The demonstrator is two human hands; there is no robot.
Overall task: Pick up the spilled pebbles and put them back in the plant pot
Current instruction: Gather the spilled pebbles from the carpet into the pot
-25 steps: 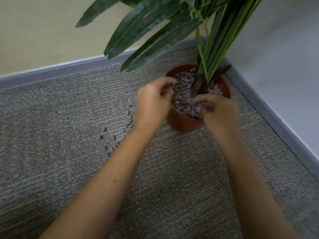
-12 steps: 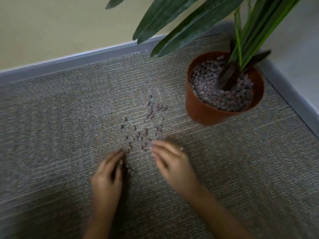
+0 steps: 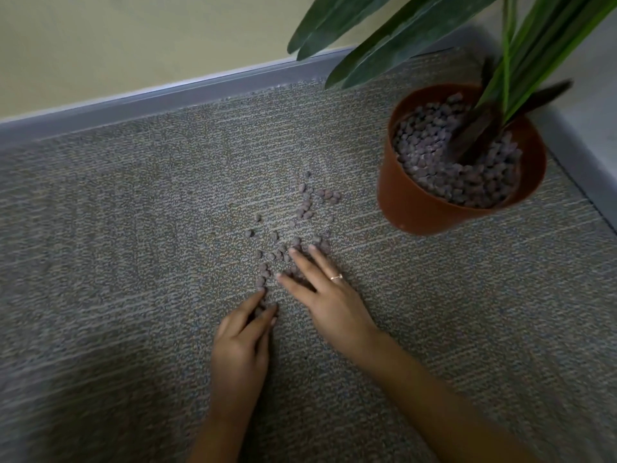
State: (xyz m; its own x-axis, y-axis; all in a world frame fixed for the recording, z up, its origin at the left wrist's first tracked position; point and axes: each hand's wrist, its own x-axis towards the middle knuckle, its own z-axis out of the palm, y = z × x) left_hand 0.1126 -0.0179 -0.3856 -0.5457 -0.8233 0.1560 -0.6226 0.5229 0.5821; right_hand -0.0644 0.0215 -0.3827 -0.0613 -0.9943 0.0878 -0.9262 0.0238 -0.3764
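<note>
Several grey-purple spilled pebbles (image 3: 302, 208) lie scattered on the grey carpet, left of the brown plant pot (image 3: 414, 208). The pot stands upright at the right, filled with the same pebbles around a green plant (image 3: 434, 38). My left hand (image 3: 242, 342) rests on the carpet at the near end of the spill, thumb and fingers pinching at a few pebbles. My right hand (image 3: 329, 295) lies flat with fingers spread, fingertips touching pebbles in the middle of the spill. A ring shows on one finger.
A grey baseboard (image 3: 167, 98) runs along the yellow wall at the back, and another baseboard (image 3: 574, 155) runs down the right side behind the pot. Long leaves overhang the pot and the carpet's far right.
Both hands left the pot a second ago and came down to the carpet. Since half a second ago they have slid forward into the pebbles; the right hand's fingers have spread.
</note>
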